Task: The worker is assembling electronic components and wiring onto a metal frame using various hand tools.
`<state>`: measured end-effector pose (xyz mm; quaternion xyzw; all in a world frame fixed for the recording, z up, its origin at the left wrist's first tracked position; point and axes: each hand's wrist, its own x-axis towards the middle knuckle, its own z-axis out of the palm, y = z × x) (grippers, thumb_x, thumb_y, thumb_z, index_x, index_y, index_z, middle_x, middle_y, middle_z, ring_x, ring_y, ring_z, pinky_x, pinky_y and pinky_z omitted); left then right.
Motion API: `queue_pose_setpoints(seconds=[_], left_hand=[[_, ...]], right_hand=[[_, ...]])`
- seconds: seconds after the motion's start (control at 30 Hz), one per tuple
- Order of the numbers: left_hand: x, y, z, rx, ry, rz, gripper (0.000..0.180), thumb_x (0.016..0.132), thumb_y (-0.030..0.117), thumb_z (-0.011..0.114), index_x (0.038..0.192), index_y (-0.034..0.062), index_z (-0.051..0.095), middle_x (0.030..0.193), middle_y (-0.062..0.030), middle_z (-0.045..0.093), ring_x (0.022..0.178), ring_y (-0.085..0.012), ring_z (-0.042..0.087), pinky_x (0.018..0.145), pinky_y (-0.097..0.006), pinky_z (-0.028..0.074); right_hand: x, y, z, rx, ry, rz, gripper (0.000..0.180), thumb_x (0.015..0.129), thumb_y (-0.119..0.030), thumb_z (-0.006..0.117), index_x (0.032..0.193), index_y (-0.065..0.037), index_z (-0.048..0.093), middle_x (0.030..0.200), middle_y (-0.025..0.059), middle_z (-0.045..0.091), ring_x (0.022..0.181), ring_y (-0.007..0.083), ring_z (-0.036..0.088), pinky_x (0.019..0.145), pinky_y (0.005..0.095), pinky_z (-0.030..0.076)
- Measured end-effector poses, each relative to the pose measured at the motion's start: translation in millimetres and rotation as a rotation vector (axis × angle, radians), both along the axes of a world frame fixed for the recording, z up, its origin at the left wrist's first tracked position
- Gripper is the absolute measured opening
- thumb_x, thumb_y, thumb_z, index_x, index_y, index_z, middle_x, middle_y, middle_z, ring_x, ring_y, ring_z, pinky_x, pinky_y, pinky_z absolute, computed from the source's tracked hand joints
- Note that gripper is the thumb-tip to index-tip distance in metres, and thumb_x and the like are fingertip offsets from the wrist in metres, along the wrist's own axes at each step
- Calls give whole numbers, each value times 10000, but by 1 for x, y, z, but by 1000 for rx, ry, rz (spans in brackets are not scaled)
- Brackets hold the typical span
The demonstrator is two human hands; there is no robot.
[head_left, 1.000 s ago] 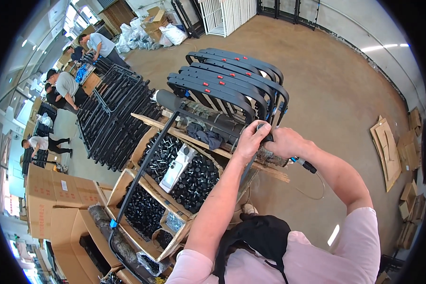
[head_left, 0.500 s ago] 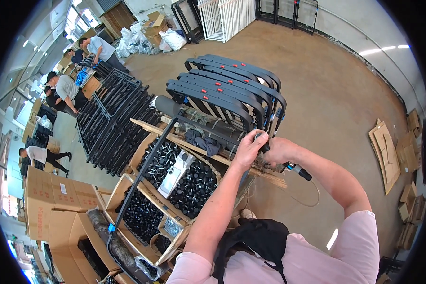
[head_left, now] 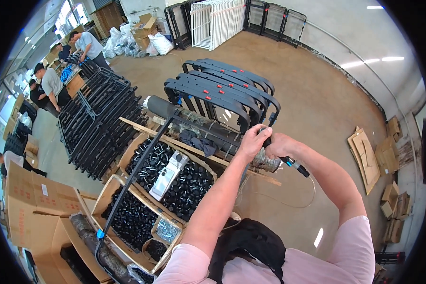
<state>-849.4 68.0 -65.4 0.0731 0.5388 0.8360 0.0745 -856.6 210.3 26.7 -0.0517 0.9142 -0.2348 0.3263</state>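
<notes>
Right hand (head_left: 281,145) grasps a black hose-fed tool (head_left: 297,166). Left hand (head_left: 252,143) curls its fingers beside the bent black frame (head_left: 139,163), which spans the cardboard boxes (head_left: 155,203); their grip cannot be told. Step in hand: apparently tool work; next move calls for steady alignment. Tool's working end: hidden behind hands.
</notes>
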Motion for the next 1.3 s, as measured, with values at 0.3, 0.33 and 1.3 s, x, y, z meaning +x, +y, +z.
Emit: queue_pose_setpoints(seconds=[0.3, 0.33, 1.3], left_hand=[[-41, -153, 36, -13, 82, 274, 186, 1010, 238, 674, 1044, 56, 694, 974, 5, 674, 911, -86, 596, 843, -269, 493], [-50, -183, 29, -23, 85, 349, 198, 1007, 257, 678, 1018, 60, 698, 968, 4, 671, 918, -94, 596, 863, -281, 488], [-132, -361, -19, -27, -38, 725, 236, 983, 276, 692, 1006, 42, 712, 947, 0, 678, 885, -104, 592, 827, -288, 488]], right_hand=[[-61, -157, 40, 51, 163, 312, 316, 799, -296, 666, 808, 11, 738, 726, 104, 745, 632, 234, 734, 693, 385, 586], [-71, -188, 43, 55, 167, 382, 312, 807, -283, 641, 845, 10, 741, 738, 114, 753, 660, 255, 745, 700, 395, 588], [-184, -393, -18, 86, 210, 623, 338, 865, -272, 579, 924, 10, 756, 767, 146, 759, 827, 288, 765, 799, 425, 578]])
